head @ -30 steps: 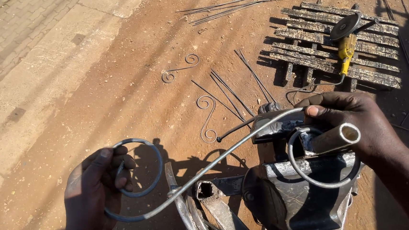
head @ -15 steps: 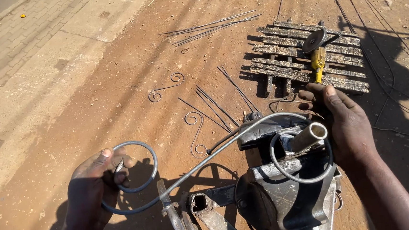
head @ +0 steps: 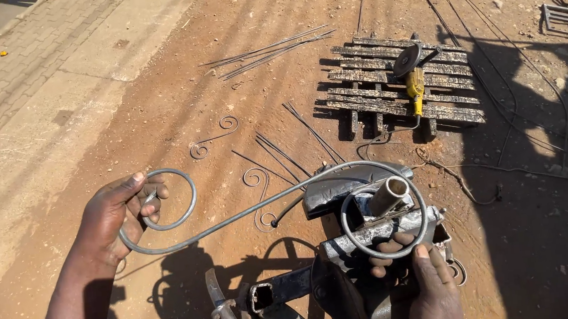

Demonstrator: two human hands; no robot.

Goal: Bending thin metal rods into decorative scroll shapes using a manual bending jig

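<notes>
A long steel rod bent into an S-shaped scroll [head: 248, 212] spans the view. My left hand [head: 118, 214] grips its left curl, held up over the dirt. The right curl loops around a short pipe stub [head: 390, 195] that stands up from a bench vise [head: 346, 282]. My right hand [head: 426, 283] comes in from below, its fingertips curled onto the bottom arc of that loop and the vise jaw. A dark metal block [head: 339, 185] lies just behind the pipe.
A wooden pallet [head: 373, 100] on the dirt carries a yellow angle grinder [head: 415, 84], its cable trailing toward the vise. Straight thin rods [head: 269, 47] and finished scrolls [head: 212, 138] lie on the ground. Paved walkway [head: 20, 98] at left; a metal frame [head: 566, 6] at top right.
My right hand has left the top of the pipe and come round to the near side, under the loop. My left hand keeps its hold on the left curl.
</notes>
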